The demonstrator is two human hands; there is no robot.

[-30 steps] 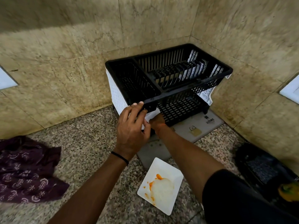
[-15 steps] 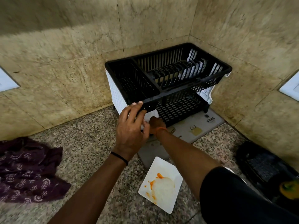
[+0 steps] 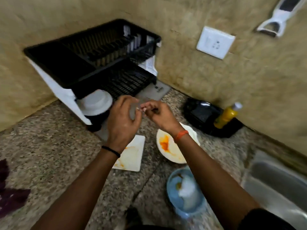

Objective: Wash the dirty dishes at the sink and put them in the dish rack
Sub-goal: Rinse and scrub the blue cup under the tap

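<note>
The black two-tier dish rack (image 3: 58, 63) stands in the wall corner on a grey mat (image 3: 154, 92). A white bowl (image 3: 95, 102) lies upside down at the left end of its lower tier. My left hand (image 3: 123, 123) and my right hand (image 3: 159, 115) hover close together in front of the rack, fingers loosely curled and holding nothing; the frame is blurred. Below them on the counter lie a white square plate (image 3: 132, 156) with orange stains, a round stained plate (image 3: 167, 150) and a blue bowl (image 3: 174, 193) with something white in it.
The steel sink (image 3: 274, 183) is at the lower right. A black tray (image 3: 202, 113) with a yellow bottle (image 3: 226, 116) stands against the right wall, below a wall socket (image 3: 215, 42). A purple cloth (image 3: 10, 196) lies at the far left.
Both hands have come away from the rack's front left corner and pulled back over the counter. The view has swung right, showing the round plate, blue bowl and sink.
</note>
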